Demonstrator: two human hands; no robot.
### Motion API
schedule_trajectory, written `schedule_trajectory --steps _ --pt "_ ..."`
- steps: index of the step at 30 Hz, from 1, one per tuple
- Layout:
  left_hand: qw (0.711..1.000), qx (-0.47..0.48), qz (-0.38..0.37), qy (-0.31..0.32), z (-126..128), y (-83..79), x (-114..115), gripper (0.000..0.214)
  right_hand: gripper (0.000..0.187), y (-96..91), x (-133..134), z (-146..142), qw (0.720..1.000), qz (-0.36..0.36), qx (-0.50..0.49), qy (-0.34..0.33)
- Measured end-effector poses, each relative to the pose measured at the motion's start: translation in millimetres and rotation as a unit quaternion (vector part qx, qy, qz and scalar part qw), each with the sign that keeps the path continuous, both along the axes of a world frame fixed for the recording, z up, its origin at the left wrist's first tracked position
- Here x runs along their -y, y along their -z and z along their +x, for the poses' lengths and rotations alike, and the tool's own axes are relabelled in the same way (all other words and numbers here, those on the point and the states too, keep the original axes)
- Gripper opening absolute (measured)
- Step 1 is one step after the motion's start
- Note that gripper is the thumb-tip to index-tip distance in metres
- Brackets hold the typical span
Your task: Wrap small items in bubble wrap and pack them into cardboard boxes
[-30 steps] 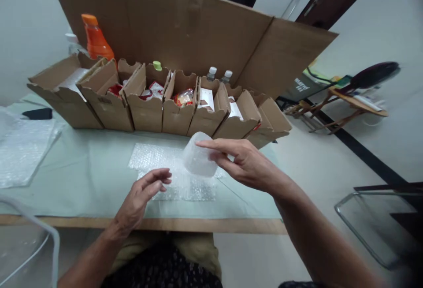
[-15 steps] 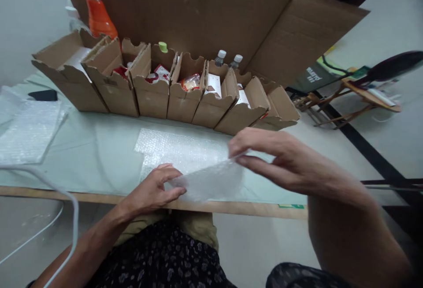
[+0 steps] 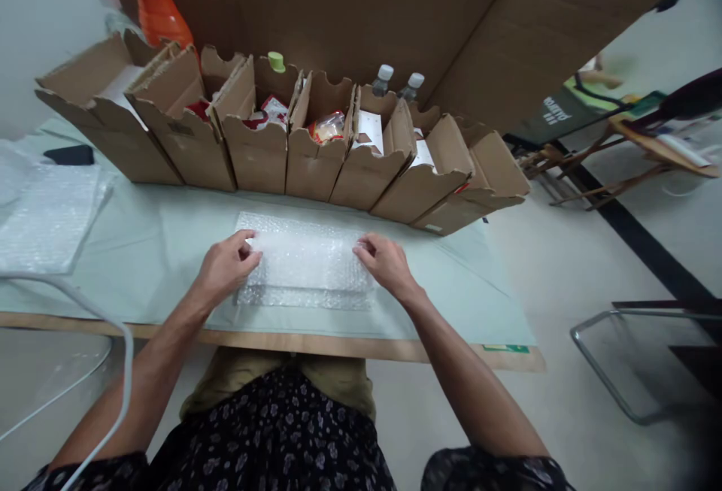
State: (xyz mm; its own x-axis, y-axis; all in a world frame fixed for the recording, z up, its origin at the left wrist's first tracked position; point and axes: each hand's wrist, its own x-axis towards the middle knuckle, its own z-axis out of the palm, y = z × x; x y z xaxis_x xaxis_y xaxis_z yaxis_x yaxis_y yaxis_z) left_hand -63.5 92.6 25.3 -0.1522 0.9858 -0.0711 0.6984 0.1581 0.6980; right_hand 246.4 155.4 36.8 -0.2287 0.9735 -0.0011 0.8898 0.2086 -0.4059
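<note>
A sheet of bubble wrap [image 3: 307,259] stretches between my two hands, over another bubble wrap sheet [image 3: 304,298] that lies on the pale green tablecloth. The lower sheet shows along the front and back edges of the upper one. My left hand [image 3: 229,262] pinches the upper sheet's left edge between thumb and fingers. At its right edge, my right hand [image 3: 386,262] has the sheet in a similar pinch. Whether the upper sheet touches the lower one all over I cannot tell.
Several open cardboard bins [image 3: 316,168] stand in a row at the back, with packets and white cards inside. Behind them are an orange bottle [image 3: 161,10] and a tall cardboard panel. More bubble wrap [image 3: 45,213] and a dark object [image 3: 71,155] lie left. A white cable [image 3: 121,333] crosses front left.
Both hands have moved away from the table's front edge and brought the sheet over the other one. My right hand has come down and left. The sheet, tilted before, now lies flatter.
</note>
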Motion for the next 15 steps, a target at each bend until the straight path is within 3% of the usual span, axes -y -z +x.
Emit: schedule_trajectory --steps 4,7,10,13,15 --pt "0.980 -0.171 0.100 -0.020 13.2 12.1 3.0 0.047 0.035 4.4 10.0 -3.6 0.994 0.094 0.053 -0.024" --pt "0.954 -0.218 0.190 0.078 31.3 15.2 14.5 0.038 0.028 5.6 22.5 -5.4 0.974 0.165 0.092 -0.126" --pt "0.933 -0.235 0.199 0.187 50.0 26.4 22.4 0.035 0.017 14.0 26.7 -5.7 0.963 0.126 0.107 -0.215" --pt "0.934 -0.238 0.170 0.206 58.6 44.1 23.0 0.040 0.017 15.9 15.2 -0.4 0.961 0.088 0.099 -0.243" --pt "0.936 -0.234 0.169 0.199 58.7 53.8 22.0 0.042 0.018 1.0 -0.9 2.5 0.958 0.105 0.075 -0.255"
